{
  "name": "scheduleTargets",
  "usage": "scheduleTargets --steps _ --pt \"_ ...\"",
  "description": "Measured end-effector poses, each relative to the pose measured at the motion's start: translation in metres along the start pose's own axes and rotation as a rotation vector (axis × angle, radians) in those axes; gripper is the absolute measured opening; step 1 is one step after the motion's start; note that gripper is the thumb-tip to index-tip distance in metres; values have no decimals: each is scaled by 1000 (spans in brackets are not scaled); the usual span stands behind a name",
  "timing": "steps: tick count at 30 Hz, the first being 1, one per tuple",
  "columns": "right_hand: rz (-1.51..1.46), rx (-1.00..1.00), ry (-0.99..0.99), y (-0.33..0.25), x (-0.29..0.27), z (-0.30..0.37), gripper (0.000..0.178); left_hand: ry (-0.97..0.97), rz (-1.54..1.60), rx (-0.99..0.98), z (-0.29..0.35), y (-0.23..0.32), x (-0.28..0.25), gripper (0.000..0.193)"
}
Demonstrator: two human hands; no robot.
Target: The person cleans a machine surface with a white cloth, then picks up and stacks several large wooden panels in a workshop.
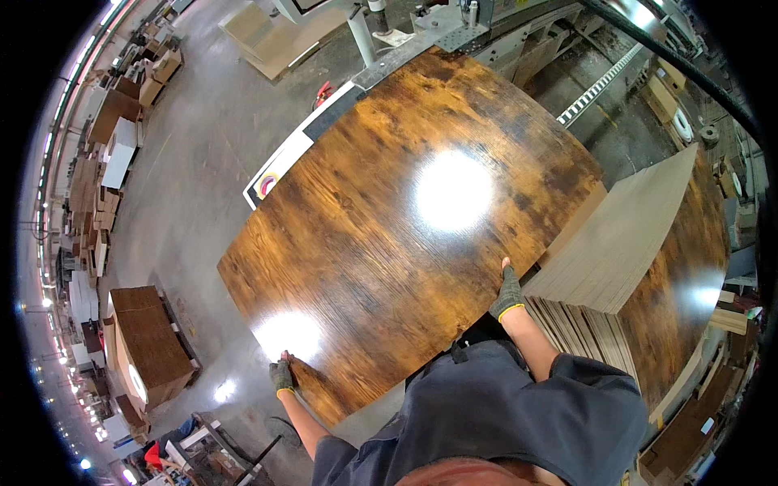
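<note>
One grey-gloved left hand and matching right hand, likely spaced for balance, grip a rectangular brown wood-grain panel extending beyond their fingers.

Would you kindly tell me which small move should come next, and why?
Perhaps ease the brown board along the white ledge: the left hand holds its left end, the right hand its near edge, and its far edge runs beside the ledge.

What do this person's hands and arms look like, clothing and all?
The left hand and right hand wear dark grey gloves with yellow cuff edges, thumb tips bare. Short, dark blue-grey sleeves leave the forearms uncovered.
</note>
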State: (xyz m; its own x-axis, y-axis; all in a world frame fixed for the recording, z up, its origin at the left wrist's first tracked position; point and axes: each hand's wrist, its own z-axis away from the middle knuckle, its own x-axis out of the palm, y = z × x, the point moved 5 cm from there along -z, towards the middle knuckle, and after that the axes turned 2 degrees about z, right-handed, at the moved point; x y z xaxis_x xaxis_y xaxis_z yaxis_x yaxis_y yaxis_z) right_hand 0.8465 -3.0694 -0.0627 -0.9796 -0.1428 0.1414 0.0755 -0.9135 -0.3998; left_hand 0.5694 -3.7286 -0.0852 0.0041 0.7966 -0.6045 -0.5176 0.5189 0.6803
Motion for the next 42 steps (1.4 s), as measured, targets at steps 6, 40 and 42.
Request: scheduleTargets --steps 6,40,42 --pt "-19 96 91 -3 1 -1 94 -22 -258 -119 2 39 13 75" --pt "-53 23 127 -4 0 -22 98 82 -377 -115 -33 -9 16 85" --pt "-153 -15 57 2 -2 -28 98 102 -436 -109 -33 3 25 89"
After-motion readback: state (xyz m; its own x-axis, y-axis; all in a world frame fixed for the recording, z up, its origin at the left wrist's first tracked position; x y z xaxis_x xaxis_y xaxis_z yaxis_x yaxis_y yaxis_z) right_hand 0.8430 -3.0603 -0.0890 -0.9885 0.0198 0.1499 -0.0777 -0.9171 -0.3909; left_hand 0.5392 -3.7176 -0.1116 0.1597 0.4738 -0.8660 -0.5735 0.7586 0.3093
